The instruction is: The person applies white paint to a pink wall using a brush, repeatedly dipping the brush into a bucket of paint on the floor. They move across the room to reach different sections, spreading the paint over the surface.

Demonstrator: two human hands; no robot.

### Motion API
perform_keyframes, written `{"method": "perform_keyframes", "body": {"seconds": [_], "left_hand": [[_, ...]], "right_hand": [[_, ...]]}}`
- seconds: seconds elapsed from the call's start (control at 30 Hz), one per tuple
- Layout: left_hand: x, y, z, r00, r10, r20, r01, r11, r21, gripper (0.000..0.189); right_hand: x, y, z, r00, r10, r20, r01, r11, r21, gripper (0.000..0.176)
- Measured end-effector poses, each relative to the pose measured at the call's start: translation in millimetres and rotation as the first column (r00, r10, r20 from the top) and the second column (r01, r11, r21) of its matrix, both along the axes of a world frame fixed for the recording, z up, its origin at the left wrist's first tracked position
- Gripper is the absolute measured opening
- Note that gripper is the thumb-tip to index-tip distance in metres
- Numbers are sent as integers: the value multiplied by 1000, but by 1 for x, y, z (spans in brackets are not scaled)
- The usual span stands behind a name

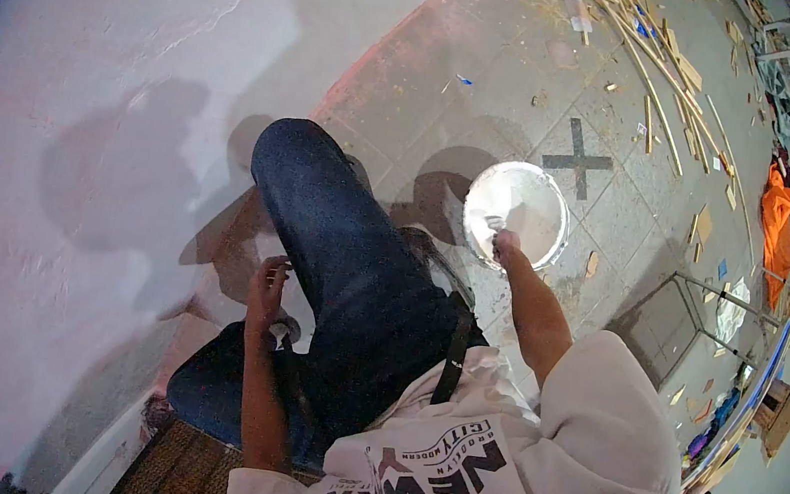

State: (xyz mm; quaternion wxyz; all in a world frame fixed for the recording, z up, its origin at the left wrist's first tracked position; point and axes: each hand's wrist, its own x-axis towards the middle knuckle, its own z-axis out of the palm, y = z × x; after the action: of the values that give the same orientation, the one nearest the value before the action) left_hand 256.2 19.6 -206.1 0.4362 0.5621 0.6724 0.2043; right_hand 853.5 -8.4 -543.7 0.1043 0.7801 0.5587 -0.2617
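Observation:
My right hand is closed over the near rim of a white bucket. It grips a small white-coated tool whose end reaches inside the bucket; its exact kind is hard to make out. White material coats the bucket's inner wall. My left hand hangs beside my bent knee, close to the wall, with its fingers loosely bent and partly apart. Nothing shows in it. Just past its wrist, a greyish round object is partly hidden by my arm and leg.
A pale wall rises close on my left. Wooden strips lie scattered on the tiled floor ahead, near a dark tape cross. To the right stand a metal frame and an orange cloth. A brown mat lies below.

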Motion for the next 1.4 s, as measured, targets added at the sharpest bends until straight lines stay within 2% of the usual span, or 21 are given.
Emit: {"method": "perform_keyframes", "body": {"seconds": [0.1, 0.2, 0.23, 0.27, 0.37, 0.4, 0.5, 0.53, 0.6, 0.63, 0.67, 0.7, 0.73, 0.8, 0.93, 1.0, 1.07, 1.17, 1.23, 1.33, 1.4], "left_hand": [[3, 3, -1, 1000, 23, 10, -23, 999, -41, 27], [4, 0, 8, 999, 35, 15, -34, 998, -54, 27], [8, 4, 11, 999, 35, 20, -35, 998, -46, 27], [10, 6, 14, 999, 32, 14, -32, 998, -55, 27], [12, 7, 25, 1000, 18, -13, -19, 994, -104, 26], [13, 9, 25, 1000, 17, -18, -19, 992, -121, 26], [13, 7, 20, 1000, 23, -2, -23, 998, -55, 27], [12, 5, 16, 1000, 23, 10, -23, 1000, -12, 27], [8, 6, 6, 999, 24, 45, -24, 1000, -9, 28], [6, 6, 7, 998, 25, 62, -24, 1000, -9, 28], [6, 4, 9, 996, 36, 78, -35, 999, -6, 28], [8, 5, 14, 994, 45, 96, -45, 999, -1, 28], [10, 7, 19, 992, 53, 116, -54, 999, 5, 28], [12, 11, 32, 996, 40, 77, -40, 999, 0, 29], [-2, 17, 33, 1000, 24, -5, -24, 999, 21, 29], [-3, 16, 51, 979, 48, -200, -21, 991, 136, 27], [-8, 20, 69, 972, 76, -223, -23, 973, 232, 26], [-23, 26, 99, 992, 100, -74, -67, 932, 357, 25], [-27, 21, 130, 985, 162, -52, -122, 887, 445, 24], [-49, 1, 153, 952, 298, 69, -294, 826, 481, 23], [-66, -16, 178, 918, 384, 101, -375, 755, 538, 23]], "right_hand": [[-13, 20, 45, 986, 97, 136, -74, 984, -164, 16], [-16, 11, 55, 985, -172, 15, 170, 982, 84, 21], [-16, 9, 52, 988, -151, 30, 145, 979, 142, 23], [-17, 8, 47, 982, 14, 187, -47, 984, 172, 24], [-12, 4, 57, 964, 251, 88, -253, 967, 10, 23], [-16, 2, 61, 1000, -1, 15, -1, 987, 162, 23], [-22, 3, 88, 951, 293, 96, -294, 956, -8, 22], [-16, 0, 69, 948, 307, 82, -299, 949, -100, 21], [-3, -19, 3, 999, -12, -36, 9, 997, -80, 14], [-8, -18, 8, 981, -172, -91, 166, 984, -64, 10], [-6, -24, 17, 749, -525, -403, 540, 837, -87, 13], [-23, -20, 65, 261, -733, -629, 822, 510, -253, 15], [-33, -17, 98, 4, -731, -683, 880, 327, -345, 18], [-50, -8, 159, -145, -689, -710, 888, 226, -401, 25], [-68, 9, 239, -73, -453, -888, 859, 424, -286, 29], [-76, 30, 276, -44, -291, -956, 824, 530, -199, 30], [-92, 65, 320, -25, -150, -988, 798, 593, -110, 32], [-118, 126, 386, 32, 10, -999, 717, 697, 30, 33], [-150, 169, 432, -54, 177, -983, 665, 740, 96, 24], [-218, 214, 526, 43, 360, -932, 563, 762, 320, 18], [-273, 231, 590, -15, 535, -844, 492, 739, 460, 19]]}}
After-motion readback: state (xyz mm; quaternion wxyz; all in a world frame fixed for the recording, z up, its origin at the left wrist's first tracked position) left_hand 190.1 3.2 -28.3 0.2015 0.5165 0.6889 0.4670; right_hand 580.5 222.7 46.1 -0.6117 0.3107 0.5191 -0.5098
